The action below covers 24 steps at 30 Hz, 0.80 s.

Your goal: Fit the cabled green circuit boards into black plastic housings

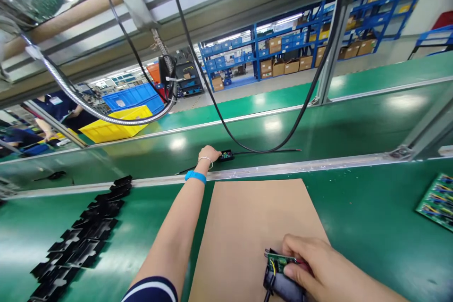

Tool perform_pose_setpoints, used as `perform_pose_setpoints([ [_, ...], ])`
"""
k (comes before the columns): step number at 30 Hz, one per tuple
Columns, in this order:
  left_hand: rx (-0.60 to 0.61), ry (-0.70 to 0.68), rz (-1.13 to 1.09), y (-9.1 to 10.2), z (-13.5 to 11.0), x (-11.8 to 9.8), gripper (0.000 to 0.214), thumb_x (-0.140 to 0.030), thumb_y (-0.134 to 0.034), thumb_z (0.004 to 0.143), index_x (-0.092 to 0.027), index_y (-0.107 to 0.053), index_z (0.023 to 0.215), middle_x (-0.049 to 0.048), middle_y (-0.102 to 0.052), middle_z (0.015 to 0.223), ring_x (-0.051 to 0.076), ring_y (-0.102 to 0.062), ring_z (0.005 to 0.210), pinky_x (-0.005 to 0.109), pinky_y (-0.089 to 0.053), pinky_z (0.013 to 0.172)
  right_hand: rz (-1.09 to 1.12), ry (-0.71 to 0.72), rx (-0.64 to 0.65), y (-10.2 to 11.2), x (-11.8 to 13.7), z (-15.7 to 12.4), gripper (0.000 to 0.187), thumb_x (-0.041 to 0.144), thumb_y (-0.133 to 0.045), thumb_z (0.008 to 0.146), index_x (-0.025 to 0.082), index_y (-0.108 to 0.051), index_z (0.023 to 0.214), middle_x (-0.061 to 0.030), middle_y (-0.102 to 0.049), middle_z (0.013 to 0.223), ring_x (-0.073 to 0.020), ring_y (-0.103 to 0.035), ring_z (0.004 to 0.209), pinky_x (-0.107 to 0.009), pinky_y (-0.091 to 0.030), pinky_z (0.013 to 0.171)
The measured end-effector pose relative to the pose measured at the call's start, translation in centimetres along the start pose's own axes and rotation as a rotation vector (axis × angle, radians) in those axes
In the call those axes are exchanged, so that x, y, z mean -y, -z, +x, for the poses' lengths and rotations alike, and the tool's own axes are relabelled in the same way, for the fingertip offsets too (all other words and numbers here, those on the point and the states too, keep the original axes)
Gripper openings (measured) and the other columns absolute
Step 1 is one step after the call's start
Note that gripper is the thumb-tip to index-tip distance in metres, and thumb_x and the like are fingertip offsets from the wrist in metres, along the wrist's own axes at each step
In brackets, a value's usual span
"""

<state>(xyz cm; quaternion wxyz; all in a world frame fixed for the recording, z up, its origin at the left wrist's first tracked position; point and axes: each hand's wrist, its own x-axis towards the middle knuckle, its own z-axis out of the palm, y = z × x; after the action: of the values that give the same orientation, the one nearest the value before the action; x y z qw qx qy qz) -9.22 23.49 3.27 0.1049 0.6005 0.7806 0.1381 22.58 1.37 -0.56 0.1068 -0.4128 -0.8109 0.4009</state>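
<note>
My left hand [208,153] reaches out past the metal rail, its fingers closed on the near end of a small black case [226,155] with a circuit board inside. A black cable [276,151] runs from this case to the right along the green surface. My right hand [314,264] is closed around a green circuit board [279,261] at a black plastic housing [285,285], low over the cardboard sheet [262,217]. A yellow wire shows on that board, and a black cable hangs from the housing's left side. The fingers hide part of the board.
Overlapping black plastic pieces [85,231] lie in rows at left. A panel of green circuit boards [439,203] lies at far right. A black cable [226,127] loops down from above. A yellow bin [116,125] stands behind; people sit at far left.
</note>
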Motion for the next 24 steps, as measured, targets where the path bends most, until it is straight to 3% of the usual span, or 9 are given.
perform_pose_setpoints([
  [4, 0.062, 0.206, 0.045, -1.3, 2.2, 0.2, 0.034, -0.033, -0.059, 0.092, -0.014, -0.055, 0.120, 0.0107, -0.058, 0.119, 0.023, -0.060, 0.102, 0.042, -0.053, 0.085, 0.002, -0.009, 0.014, -0.3, -0.2, 0.4, 0.007, 0.020, -0.050, 0.085, 0.023, -0.047, 0.080, 0.0024, -0.059, 0.080, -0.0175, -0.053, 0.073, -0.028, -0.033, 0.063],
  [8, 0.071, 0.311, 0.032, -1.4, 2.3, 0.1, 0.035, -0.033, -0.060, 0.092, -0.013, -0.055, 0.120, 0.0117, -0.057, 0.119, 0.023, -0.060, 0.102, 0.041, -0.052, 0.085, -0.010, 0.013, 0.000, -0.4, 0.0, 0.5, 0.008, 0.018, -0.049, 0.086, 0.023, -0.046, 0.081, 0.0026, -0.059, 0.082, -0.0174, -0.053, 0.074, -0.028, -0.033, 0.064],
  [14, 0.027, 0.233, -0.090, 2.8, -1.5, -2.0, 0.034, -0.033, -0.059, 0.092, -0.013, -0.055, 0.120, 0.0108, -0.058, 0.119, 0.023, -0.060, 0.101, 0.041, -0.053, 0.085, -0.004, 0.050, -0.028, -0.4, -0.2, -0.4, 0.008, 0.016, -0.048, 0.086, 0.023, -0.047, 0.086, 0.0014, -0.059, 0.087, -0.0186, -0.055, 0.080, -0.029, -0.036, 0.067],
  [17, -0.012, 0.104, -0.169, 4.4, -6.1, -3.3, 0.033, -0.033, -0.057, 0.093, -0.015, -0.055, 0.121, 0.0095, -0.057, 0.120, 0.023, -0.060, 0.102, 0.043, -0.052, 0.085, 0.007, 0.102, -0.049, 0.1, -0.1, -0.9, 0.011, 0.015, -0.043, 0.090, 0.024, -0.050, 0.089, 0.0003, -0.059, 0.092, -0.0190, -0.055, 0.084, -0.030, -0.037, 0.072],
  [19, 0.017, -0.015, -0.242, 4.2, -11.1, -4.1, 0.032, -0.035, -0.055, 0.094, -0.015, -0.056, 0.119, 0.0088, -0.059, 0.117, 0.021, -0.061, 0.099, 0.041, -0.053, 0.084, 0.022, 0.132, -0.067, 0.6, 0.2, -1.1, 0.014, 0.016, -0.039, 0.093, 0.023, -0.051, 0.090, 0.0003, -0.059, 0.090, -0.0187, -0.055, 0.084, -0.031, -0.037, 0.074],
  [21, 0.132, -0.155, -0.320, 3.0, -17.2, -4.8, 0.030, -0.038, -0.057, 0.092, -0.017, -0.059, 0.113, 0.0045, -0.065, 0.104, 0.017, -0.063, 0.090, 0.030, -0.053, 0.080, 0.043, 0.156, -0.089, 1.2, 0.9, -1.3, 0.016, 0.018, -0.037, 0.096, 0.024, -0.051, 0.090, 0.0008, -0.059, 0.088, -0.0179, -0.055, 0.083, -0.031, -0.037, 0.073],
  [22, 0.212, -0.219, -0.351, 2.3, -20.2, -5.1, 0.038, -0.039, -0.071, 0.081, -0.020, -0.061, 0.112, 0.0013, -0.067, 0.098, 0.016, -0.064, 0.084, 0.027, -0.053, 0.076, 0.058, 0.174, -0.100, 1.5, 1.3, -1.4, 0.017, 0.018, -0.037, 0.097, 0.024, -0.052, 0.091, 0.0011, -0.059, 0.088, -0.0174, -0.055, 0.083, -0.030, -0.038, 0.074],
  [23, 0.307, -0.307, -0.389, 1.6, -23.1, -5.3, 0.059, -0.038, -0.083, 0.065, -0.022, -0.059, 0.116, -0.0006, -0.068, 0.100, 0.016, -0.064, 0.081, 0.025, -0.053, 0.072, 0.074, 0.196, -0.106, 1.8, 1.7, -1.5, 0.017, 0.019, -0.036, 0.097, 0.024, -0.052, 0.092, 0.0015, -0.059, 0.088, -0.0166, -0.055, 0.083, -0.029, -0.038, 0.074],
  [24, 0.390, -0.455, -0.438, 1.0, -25.5, -5.4, 0.072, -0.037, -0.084, 0.062, -0.022, -0.053, 0.125, 0.0016, -0.066, 0.108, 0.017, -0.064, 0.086, 0.026, -0.053, 0.074, 0.089, 0.218, -0.106, 2.0, 2.0, -1.6, 0.018, 0.020, -0.036, 0.098, 0.025, -0.053, 0.094, 0.0020, -0.060, 0.090, -0.0159, -0.055, 0.084, -0.029, -0.038, 0.075],
])
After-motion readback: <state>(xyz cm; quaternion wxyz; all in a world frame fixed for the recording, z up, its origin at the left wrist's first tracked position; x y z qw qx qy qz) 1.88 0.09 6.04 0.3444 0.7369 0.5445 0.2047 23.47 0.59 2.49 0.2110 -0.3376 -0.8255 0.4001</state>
